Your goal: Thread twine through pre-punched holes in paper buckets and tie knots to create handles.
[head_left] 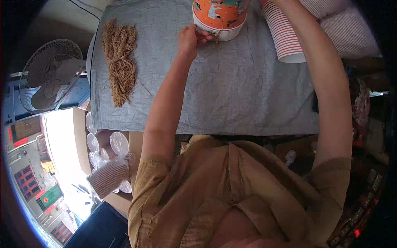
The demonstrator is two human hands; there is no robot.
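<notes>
An orange paper bucket [221, 14] with animal pictures stands at the top of the view, with several white rims [231, 35] stacked at its lower end. My left hand [191, 40] is at the near left of these rims, its fingers curled around a short piece of brown twine [217, 35] that lies against them. My right hand [276, 2] reaches to the upper edge beside a long nested stack of white paper cups [285, 39] with red rims. Most of that hand is cut off, so its fingers are hidden.
A tied bundle of brown twine [120, 62] lies on the left of the grey cloth-covered table [231, 99]. Plastic-wrapped cup stacks [351, 33] sit at the far right. A fan [51, 76] stands left of the table; a carton [81, 132] with bagged cups [108, 177] is below it.
</notes>
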